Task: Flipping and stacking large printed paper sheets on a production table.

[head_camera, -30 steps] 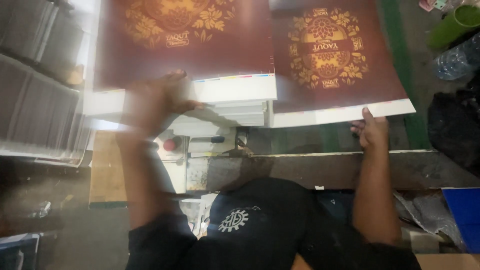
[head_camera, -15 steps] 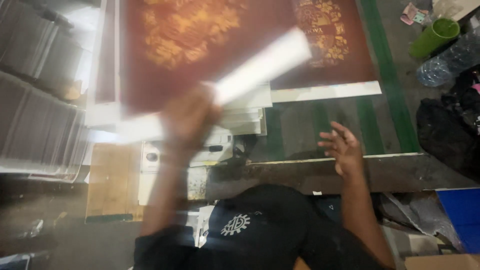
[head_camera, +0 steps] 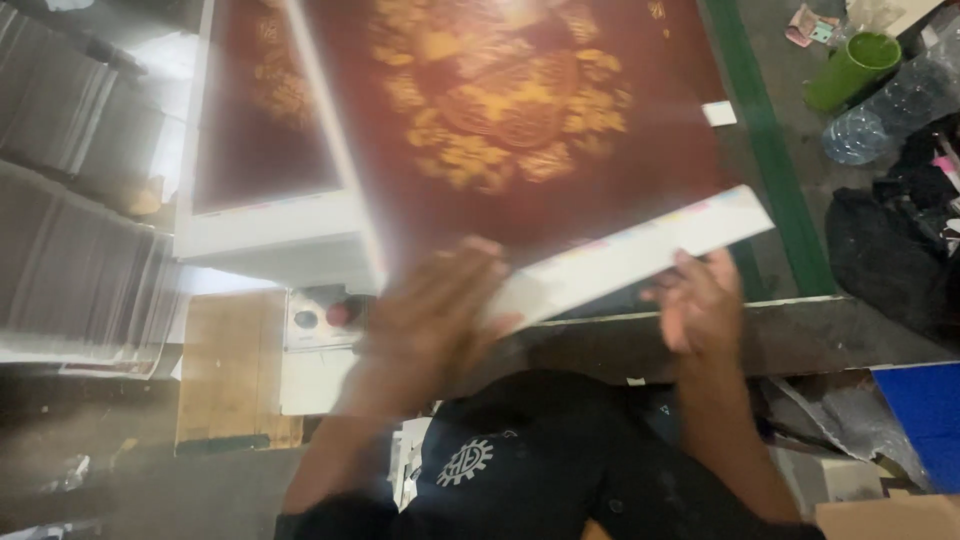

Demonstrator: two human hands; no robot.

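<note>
Sheet (head_camera: pixel 540 130): I have one dark-red printed sheet lifted, tilted over the table (head_camera: pixel 790 330)
Left hand (head_camera: pixel 435 315): blurred, fingers clasped on its white near edge
Right hand (head_camera: pixel 700 305): fingers curled under that edge
Stack (head_camera: pixel 265 215): at left, more sheets lie there
Progress: I judge this sheet mid-transfer, not laid flat

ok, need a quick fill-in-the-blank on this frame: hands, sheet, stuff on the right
1. Both hands, the left hand and the right hand, hold the white edge of a dark red printed sheet with a ____ ornament on it.
2. The cup at top right is ____ in colour.
3. Next to the cup lies a clear plastic ____.
4. The sheet's near margin is ____.

Missing words: gold; green; bottle; white
</note>
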